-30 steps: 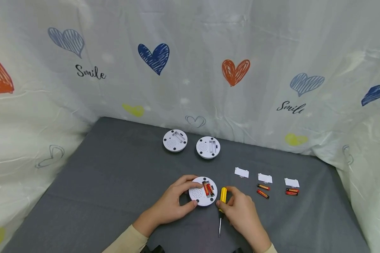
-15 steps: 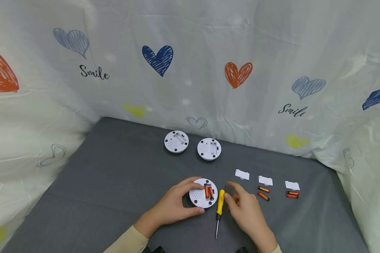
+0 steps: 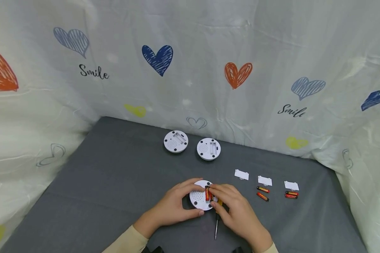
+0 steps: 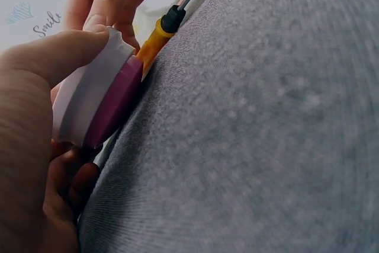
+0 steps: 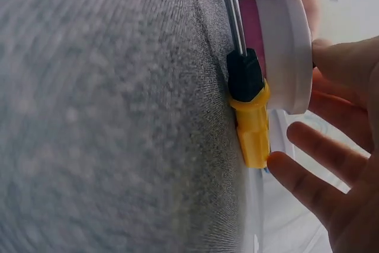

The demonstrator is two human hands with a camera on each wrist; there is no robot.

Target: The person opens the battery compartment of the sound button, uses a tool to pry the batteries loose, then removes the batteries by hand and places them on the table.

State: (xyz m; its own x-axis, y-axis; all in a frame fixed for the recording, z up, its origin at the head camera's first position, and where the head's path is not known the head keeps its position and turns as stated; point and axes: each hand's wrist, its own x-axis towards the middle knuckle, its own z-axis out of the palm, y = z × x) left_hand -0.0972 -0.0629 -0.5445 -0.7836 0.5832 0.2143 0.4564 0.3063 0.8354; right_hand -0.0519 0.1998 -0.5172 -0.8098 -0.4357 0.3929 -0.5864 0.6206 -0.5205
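Observation:
My left hand [image 3: 174, 202] grips a round white device [image 3: 196, 200] between thumb and fingers, its perforated face and battery compartment upward. In the left wrist view its rim [image 4: 89, 93] is white with a purple layer below. Red-and-black batteries [image 3: 207, 194] lie in the compartment. My right hand [image 3: 237, 211] reaches over the device's right side, index finger and thumb touching at the batteries; its other fingers are spread loosely in the right wrist view. A yellow-handled screwdriver [image 5: 253, 128] lies on the cloth under the right hand, its shaft toward the person.
Two similar round devices [image 3: 176, 141] with open compartments stand at the back. To the right lie several white battery covers [image 3: 265, 180] and loose batteries [image 3: 263, 196] on the grey cloth [image 3: 120, 168]. A heart-printed curtain [image 3: 190, 70] surrounds the table.
My right hand has let go of the screwdriver, leaving it on the cloth, and has moved left onto the batteries in the device. The left hand keeps its grip.

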